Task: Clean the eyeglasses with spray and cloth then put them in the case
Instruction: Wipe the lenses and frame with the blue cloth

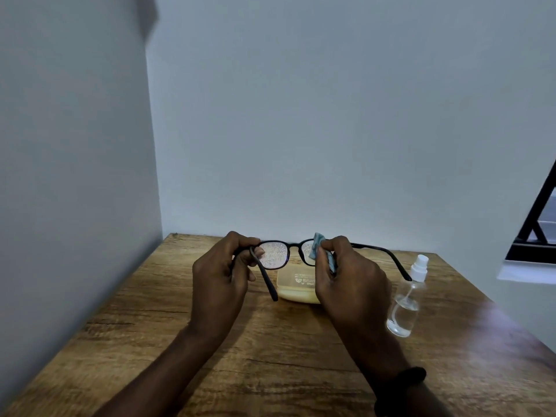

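Black-framed eyeglasses (274, 254) are held up above the table with both temples unfolded toward me. The left lens is speckled with spray droplets. My left hand (224, 275) pinches the frame at its left hinge. My right hand (346, 275) presses a small light-blue cloth (316, 247) against the right lens, thumb and fingers on either side of it. Below the glasses a pale yellow case (296, 288) lies shut on the table, partly hidden by my right hand. A clear spray bottle (406, 305) with a white nozzle stands upright to the right of my right hand.
The wooden table (270, 356) sits in a corner, with a wall close on the left and one behind. A window with dark bars (538, 230) is at the right edge. A black band is on my right wrist.
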Demonstrator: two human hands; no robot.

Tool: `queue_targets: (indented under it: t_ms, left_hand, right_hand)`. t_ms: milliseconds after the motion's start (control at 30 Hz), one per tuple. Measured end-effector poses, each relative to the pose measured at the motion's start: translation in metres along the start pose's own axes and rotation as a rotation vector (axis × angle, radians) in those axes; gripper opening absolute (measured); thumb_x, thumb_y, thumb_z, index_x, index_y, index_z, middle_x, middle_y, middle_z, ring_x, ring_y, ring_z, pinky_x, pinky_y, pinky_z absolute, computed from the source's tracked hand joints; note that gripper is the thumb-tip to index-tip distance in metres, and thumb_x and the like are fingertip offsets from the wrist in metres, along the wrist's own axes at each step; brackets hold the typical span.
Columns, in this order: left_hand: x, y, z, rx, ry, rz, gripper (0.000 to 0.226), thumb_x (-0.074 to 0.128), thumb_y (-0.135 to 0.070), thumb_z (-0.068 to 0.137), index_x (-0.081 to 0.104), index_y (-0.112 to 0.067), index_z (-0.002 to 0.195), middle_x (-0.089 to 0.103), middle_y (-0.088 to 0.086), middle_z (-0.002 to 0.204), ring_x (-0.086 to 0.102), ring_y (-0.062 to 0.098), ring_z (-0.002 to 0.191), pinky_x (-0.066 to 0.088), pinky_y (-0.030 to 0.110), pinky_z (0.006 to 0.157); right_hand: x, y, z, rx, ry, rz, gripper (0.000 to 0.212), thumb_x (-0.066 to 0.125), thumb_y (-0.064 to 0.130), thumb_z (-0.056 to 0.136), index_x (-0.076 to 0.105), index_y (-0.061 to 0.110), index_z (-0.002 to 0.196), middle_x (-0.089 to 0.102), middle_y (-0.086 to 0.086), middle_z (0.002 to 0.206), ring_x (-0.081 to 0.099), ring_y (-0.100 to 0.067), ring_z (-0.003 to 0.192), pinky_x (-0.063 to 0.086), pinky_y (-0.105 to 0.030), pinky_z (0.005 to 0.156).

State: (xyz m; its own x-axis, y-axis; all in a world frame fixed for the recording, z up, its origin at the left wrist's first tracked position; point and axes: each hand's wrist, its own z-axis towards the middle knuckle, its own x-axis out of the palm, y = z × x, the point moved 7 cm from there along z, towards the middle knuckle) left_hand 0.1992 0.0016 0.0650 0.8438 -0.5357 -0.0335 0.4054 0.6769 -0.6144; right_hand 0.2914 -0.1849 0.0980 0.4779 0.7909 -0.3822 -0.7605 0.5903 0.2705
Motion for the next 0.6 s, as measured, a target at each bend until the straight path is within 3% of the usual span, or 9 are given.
queue_targets:
  t_ms: [100,267,400,467,533,600]
  left_hand:
    - [-0.002,-0.003,0.000,-0.006,-0.030,-0.028,0.014,0.059,-0.005,0.094,0.071,-0.011,0.096,0.075,-0.005,0.083,0.070,0.014,0.066,0.055,0.024,0.055]
    - [-0.001,-0.001,0.000,-0.002,-0.011,0.018,0.021,0.064,0.008,0.093,0.071,-0.012,0.095,0.074,-0.010,0.082,0.068,0.013,0.059,0.053,0.023,0.054]
    - [-0.003,-0.003,0.000,0.025,-0.039,0.058,0.014,0.062,-0.002,0.094,0.071,-0.012,0.095,0.075,-0.010,0.085,0.067,0.011,0.058,0.052,0.023,0.052]
    - [-0.004,-0.004,0.000,0.038,-0.046,0.084,0.016,0.061,0.000,0.093,0.072,-0.011,0.096,0.075,-0.010,0.087,0.070,0.012,0.061,0.056,0.029,0.052]
    - [-0.002,-0.007,-0.001,0.062,-0.033,0.116,0.021,0.065,0.008,0.091,0.073,-0.011,0.097,0.075,-0.010,0.085,0.071,0.011,0.064,0.056,0.026,0.053]
    - [0.002,-0.013,-0.003,0.113,0.000,0.168,0.023,0.069,0.010,0.089,0.074,-0.011,0.097,0.074,-0.010,0.085,0.070,0.005,0.067,0.055,0.022,0.054]
  right_hand:
    - [0.003,0.003,-0.001,-0.038,0.018,0.062,0.009,0.076,0.021,0.086,0.068,0.019,0.089,0.066,0.004,0.059,0.064,-0.021,0.048,0.043,-0.025,0.045]
    - [0.014,0.000,-0.005,-0.002,0.146,0.154,0.005,0.063,0.031,0.087,0.064,0.025,0.088,0.066,0.006,0.061,0.063,-0.017,0.053,0.048,-0.030,0.047]
    - [0.012,-0.009,-0.003,0.107,0.134,0.252,0.005,0.062,0.026,0.087,0.065,0.023,0.088,0.063,0.007,0.060,0.059,-0.012,0.052,0.046,-0.031,0.046]
    - [0.012,-0.007,-0.003,0.206,0.149,0.571,0.003,0.066,0.017,0.092,0.067,0.019,0.090,0.061,0.005,0.057,0.054,-0.008,0.048,0.043,-0.029,0.044]
    - [0.015,0.002,-0.003,0.352,0.233,0.997,0.007,0.061,0.010,0.098,0.065,0.015,0.097,0.065,-0.008,0.061,0.052,-0.015,0.046,0.040,-0.030,0.045]
    - [0.017,0.011,-0.004,0.414,0.304,1.190,0.012,0.055,0.008,0.101,0.064,0.013,0.107,0.069,-0.013,0.068,0.052,-0.018,0.047,0.041,-0.032,0.048]
